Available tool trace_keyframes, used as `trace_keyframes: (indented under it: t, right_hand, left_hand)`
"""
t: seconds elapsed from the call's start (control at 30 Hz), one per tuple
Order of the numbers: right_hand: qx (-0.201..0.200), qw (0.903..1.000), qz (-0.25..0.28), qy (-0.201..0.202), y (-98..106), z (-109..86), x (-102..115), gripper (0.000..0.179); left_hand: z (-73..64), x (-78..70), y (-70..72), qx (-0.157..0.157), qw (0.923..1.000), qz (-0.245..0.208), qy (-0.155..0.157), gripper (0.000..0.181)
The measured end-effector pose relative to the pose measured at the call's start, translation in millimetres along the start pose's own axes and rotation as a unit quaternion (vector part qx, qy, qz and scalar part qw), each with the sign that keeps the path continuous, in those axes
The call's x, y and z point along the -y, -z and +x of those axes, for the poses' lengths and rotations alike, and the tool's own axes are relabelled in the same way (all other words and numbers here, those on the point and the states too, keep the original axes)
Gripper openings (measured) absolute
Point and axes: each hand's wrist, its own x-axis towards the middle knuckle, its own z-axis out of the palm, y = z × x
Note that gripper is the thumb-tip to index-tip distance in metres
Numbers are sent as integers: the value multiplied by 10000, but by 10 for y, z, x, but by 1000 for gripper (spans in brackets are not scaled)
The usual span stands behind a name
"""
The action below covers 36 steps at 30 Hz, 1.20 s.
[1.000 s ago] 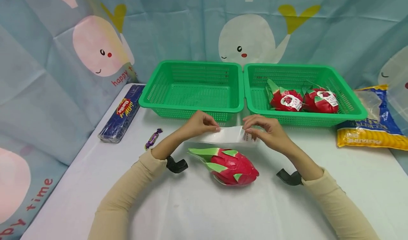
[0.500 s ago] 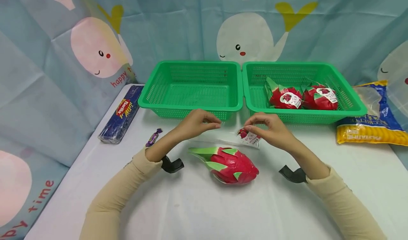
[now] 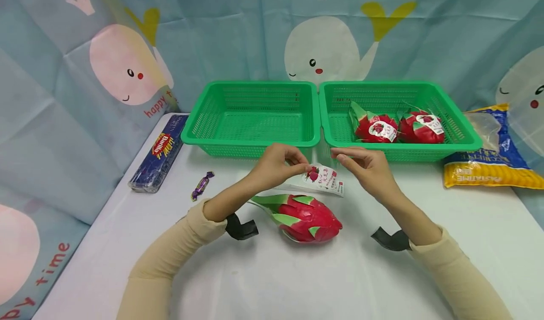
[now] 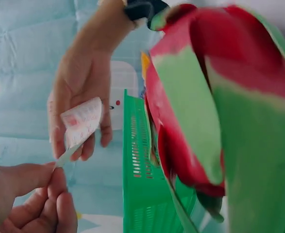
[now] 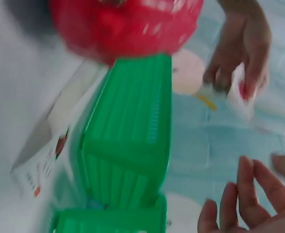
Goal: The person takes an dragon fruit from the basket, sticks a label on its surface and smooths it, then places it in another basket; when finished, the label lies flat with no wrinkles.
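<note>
My left hand (image 3: 278, 166) pinches a small white sticker (image 4: 85, 120) with a red picture between thumb and forefinger. Across from it, my right hand (image 3: 366, 166) has relaxed fingers and holds nothing; the right wrist view shows its fingers (image 5: 246, 194) apart from the sticker. Below the hands a white label strip (image 5: 38, 170) printed with a dragon fruit and red writing lies on the table, partly hidden by the left hand in the head view. Just in front of it lies a red dragon fruit (image 3: 312, 218) with green scales, its long green tip pointing left.
Two green baskets stand side by side behind the hands. The right basket (image 3: 473, 145) holds two dragon fruits (image 3: 376, 127) with stickers; the left basket (image 3: 250, 144) shows a bare bottom. A blue Barilla pack (image 3: 159, 152) and wrapped candy (image 3: 202, 186) lie left, a pasta bag (image 3: 493, 173) right.
The strip, earlier stretched between both hands, has been lowered to the table. The sticker is now in my left hand, which moved right, while my right hand has let go and drawn slightly away.
</note>
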Motion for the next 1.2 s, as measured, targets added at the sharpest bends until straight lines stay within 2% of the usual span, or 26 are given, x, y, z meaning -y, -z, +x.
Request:
trace_keyframes:
  t: [0.07, 0.2, 0.3, 0.4, 0.5, 0.63, 0.73, 0.83, 0.97, 1.07, 1.13, 1.2]
  right_hand:
    - [-84, 9993, 260, -274, 29, -44, -12, 29]
    - [139, 9970, 357, -669, 29, -113, -36, 26]
    - [175, 9938, 553, -944, 29, -150, -67, 20]
    - [323, 9870, 1069, -1158, 59, -191, -132, 8]
    - [814, 9773, 1472, -1292, 80, -231, -224, 9]
    - [1580, 9650, 1538, -1418, 39, -271, -369, 8]
    - [1881, 9598, 1458, -1490, -22, -290, -475, 7]
    - [1985, 9562, 1442, -1596, -81, -296, -562, 8]
    - [2100, 9481, 1583, -1788, -153, -301, -633, 7]
    - [2228, 9408, 1672, -1932, -204, -310, -656, 8]
    - [2278, 9389, 1700, -1942, -233, -314, -662, 9]
    - [2301, 9371, 1763, -1943, -260, -317, -663, 10]
  left_hand:
    - [-17, 11, -2, -122, 9996, -200, 127, 10]
    - [-47, -4, -40, -258, 9985, -446, 206, 12]
    - [-66, -20, -120, -302, 9974, -624, 220, 10]
    - [-106, -46, -234, -236, 9973, -644, 250, 9]
    - [-174, -64, -356, -159, 9991, -211, 335, 11]
    - [-276, -75, -468, -96, 9967, 704, 390, 12]
    - [-327, -65, -516, -40, 9917, 1235, 359, 12]
    - [-348, -45, -550, -28, 9866, 1603, 286, 12]
    - [-350, -18, -581, -44, 9829, 1840, 63, 11]
    - [-355, -6, -598, -53, 9833, 1819, -95, 9]
    - [-365, -4, -609, -91, 9842, 1753, -247, 6]
    - [-389, 1, -631, -147, 9826, 1796, -446, 9]
